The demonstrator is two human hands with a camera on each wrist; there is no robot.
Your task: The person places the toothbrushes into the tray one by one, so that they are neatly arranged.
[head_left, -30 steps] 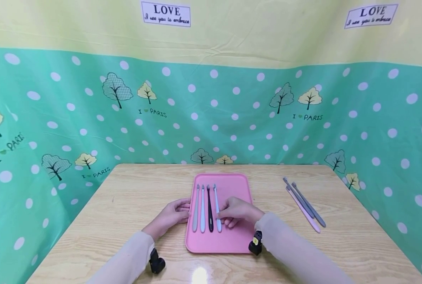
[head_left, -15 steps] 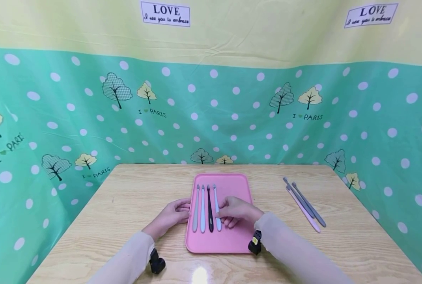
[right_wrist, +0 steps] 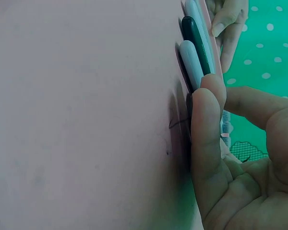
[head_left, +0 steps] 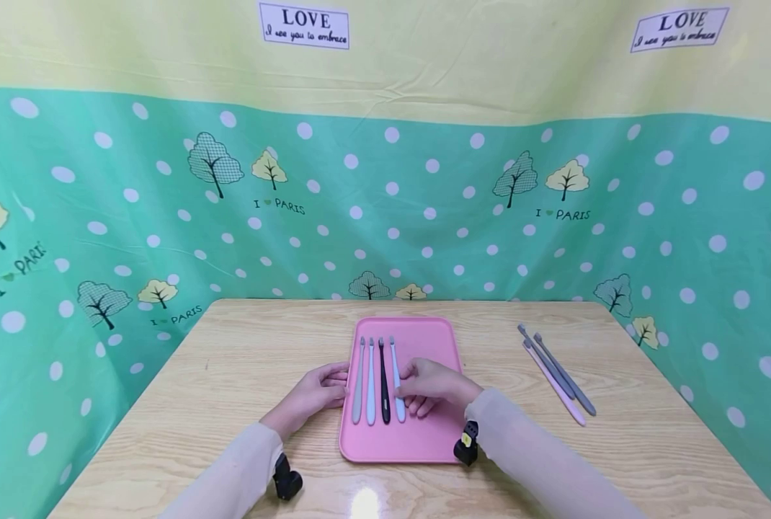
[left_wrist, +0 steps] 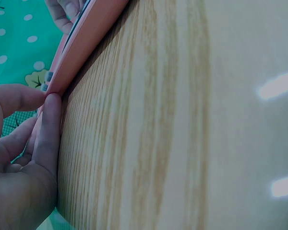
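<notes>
A pink tray (head_left: pixel 418 450) lies on the table with a row of toothbrushes on its left half. From the left they are a grey toothbrush (head_left: pixel 358 393), a pale blue toothbrush (head_left: pixel 370 400), a black toothbrush (head_left: pixel 385 396) and a second pale blue toothbrush (head_left: pixel 395 366). My right hand (head_left: pixel 432 386) pinches this last one by its handle between thumb and finger, low over the tray. At the tray's left edge my left hand (head_left: pixel 314 396) grips the rim; the left wrist view shows thumb and finger (left_wrist: pixel 50 120) meeting there.
Right of the tray, a pink toothbrush (head_left: pixel 557 386) and two grey toothbrushes (head_left: pixel 570 378) lie close together on the wooden table (head_left: pixel 256 339). A patterned green and yellow curtain (head_left: pixel 385 194) hangs behind the table and along its sides.
The head of the pinched pale blue toothbrush has turned slightly, its bristles no longer showing from the side. Both hands stay in nearly the same place.
</notes>
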